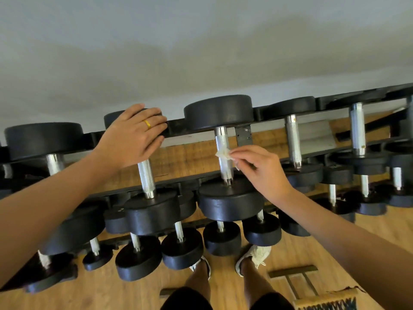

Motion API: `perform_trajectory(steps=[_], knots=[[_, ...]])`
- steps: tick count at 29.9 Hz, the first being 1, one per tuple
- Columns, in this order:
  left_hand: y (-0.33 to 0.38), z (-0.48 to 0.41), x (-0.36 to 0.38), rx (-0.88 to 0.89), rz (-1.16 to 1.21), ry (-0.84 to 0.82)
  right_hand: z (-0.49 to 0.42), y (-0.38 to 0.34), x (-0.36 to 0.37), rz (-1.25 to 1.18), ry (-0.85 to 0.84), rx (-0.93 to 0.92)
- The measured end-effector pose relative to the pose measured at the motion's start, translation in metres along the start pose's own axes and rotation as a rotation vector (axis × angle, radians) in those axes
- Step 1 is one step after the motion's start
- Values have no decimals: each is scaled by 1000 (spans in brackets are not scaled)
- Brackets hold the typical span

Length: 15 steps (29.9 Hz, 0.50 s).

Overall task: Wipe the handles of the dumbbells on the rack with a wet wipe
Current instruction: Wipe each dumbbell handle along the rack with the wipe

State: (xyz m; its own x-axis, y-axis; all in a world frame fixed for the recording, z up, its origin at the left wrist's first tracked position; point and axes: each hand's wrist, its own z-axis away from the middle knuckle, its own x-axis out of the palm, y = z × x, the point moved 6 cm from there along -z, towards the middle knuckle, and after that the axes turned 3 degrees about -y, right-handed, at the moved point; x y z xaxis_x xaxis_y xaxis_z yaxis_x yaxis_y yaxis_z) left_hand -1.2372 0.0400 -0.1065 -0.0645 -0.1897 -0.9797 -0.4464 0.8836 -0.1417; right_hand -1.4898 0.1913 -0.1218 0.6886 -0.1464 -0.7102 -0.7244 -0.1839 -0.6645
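Wood floor (335,247), crowded rack (201,127), shoes (254,256) below

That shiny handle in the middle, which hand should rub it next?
Right hand: it pinches the wet wipe against that handle. The left hand rests on another dumbbell's weight, without a wipe.

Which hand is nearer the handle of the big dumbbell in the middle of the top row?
Right. The right hand presses the wipe against that handle. The left hand rests flat on the far head of the next dumbbell to the left, well away from it.
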Motion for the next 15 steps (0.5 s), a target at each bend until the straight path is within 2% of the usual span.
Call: perform_trajectory(steps=[3,9,12,15], knots=[[12,-14,-12,-2,59,61,4,9,-9,-111,68,85],[77,-85,-48,113,165,206,15,37,-41,-366,178,248],[106,-128,-48,226,128,137,29,59,-67,-488,235,319],[123,-165,-31,325,49,-68,45,92,-94,-548,287,404]])
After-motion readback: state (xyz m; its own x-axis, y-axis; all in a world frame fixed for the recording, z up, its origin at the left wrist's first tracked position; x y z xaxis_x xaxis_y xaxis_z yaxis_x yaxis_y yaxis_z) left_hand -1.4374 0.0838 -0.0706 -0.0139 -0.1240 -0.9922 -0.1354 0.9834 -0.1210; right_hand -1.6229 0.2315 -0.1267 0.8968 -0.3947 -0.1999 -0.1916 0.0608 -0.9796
